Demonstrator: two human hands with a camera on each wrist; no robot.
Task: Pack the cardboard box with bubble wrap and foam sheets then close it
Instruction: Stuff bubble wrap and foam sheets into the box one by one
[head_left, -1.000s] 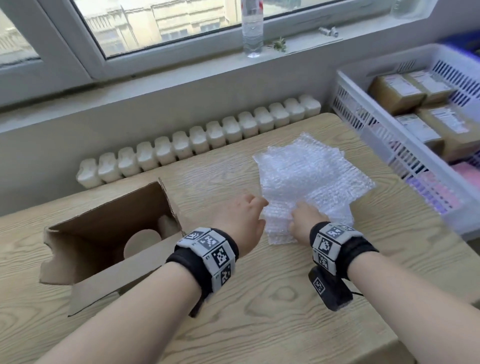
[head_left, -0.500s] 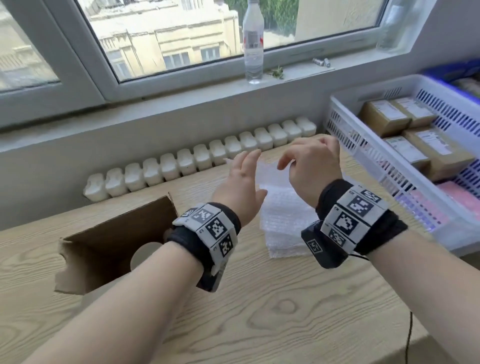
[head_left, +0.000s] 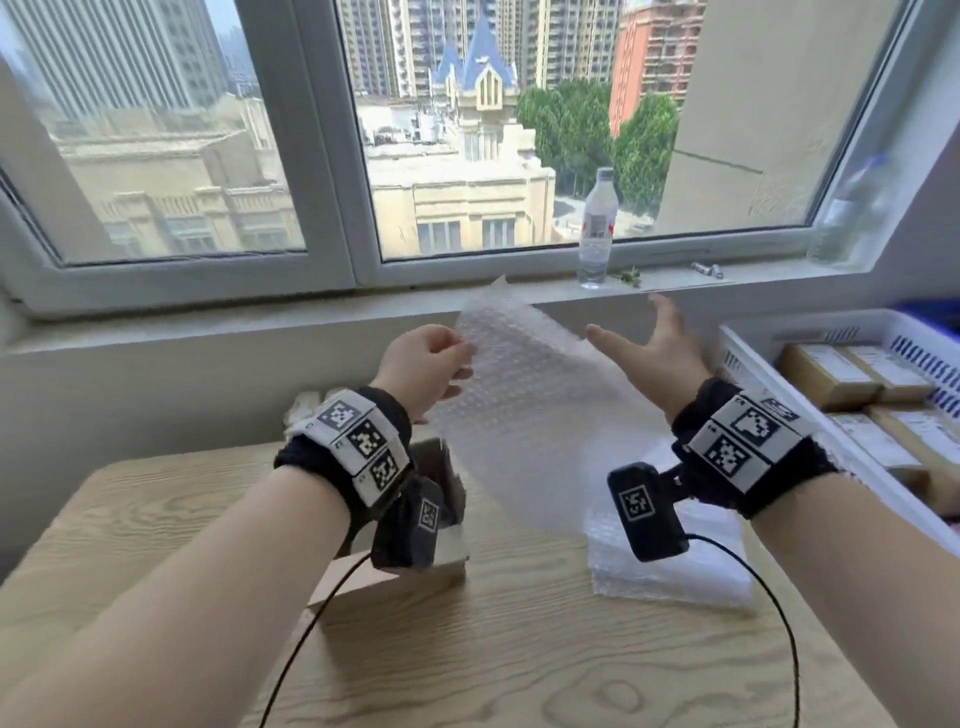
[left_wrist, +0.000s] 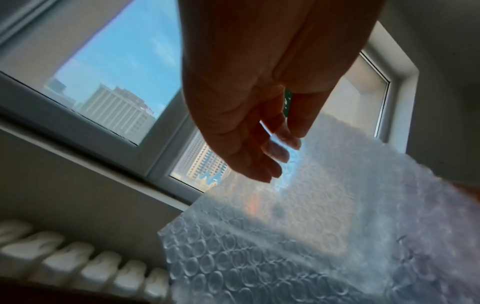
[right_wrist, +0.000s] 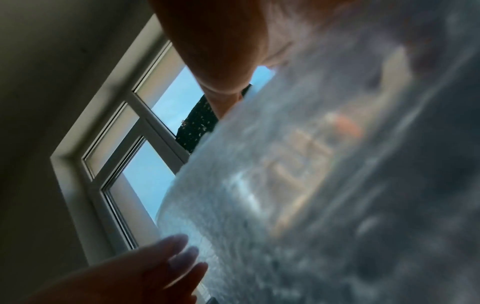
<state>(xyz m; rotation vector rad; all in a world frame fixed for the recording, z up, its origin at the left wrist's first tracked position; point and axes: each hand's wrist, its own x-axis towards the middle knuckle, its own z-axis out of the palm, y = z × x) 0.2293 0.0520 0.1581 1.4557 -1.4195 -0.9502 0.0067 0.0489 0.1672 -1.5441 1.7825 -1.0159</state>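
Observation:
A clear bubble wrap sheet (head_left: 524, 410) hangs in the air above the table. My left hand (head_left: 462, 358) pinches its upper left edge between thumb and fingers (left_wrist: 283, 144). My right hand (head_left: 628, 322) is raised at the sheet's right side with thumb and fingers spread, gripping nothing. The right wrist view shows the sheet (right_wrist: 311, 185) only as a blur. A stack of bubble wrap (head_left: 675, 566) lies on the wooden table (head_left: 519, 665) under my right wrist. The cardboard box (head_left: 447, 467) stands behind my left wrist, mostly hidden.
A white crate (head_left: 748, 358) with several cardboard parcels stands at the right. A water bottle (head_left: 597, 228) is on the window sill. A row of white foam pieces (left_wrist: 78, 267) lines the wall behind the table. Black cables hang from both wrist cameras.
Both hands rose from the stack, lifting one bubble wrap sheet into the air. My right hand has spread open beside it. The head view tilted up toward the window.

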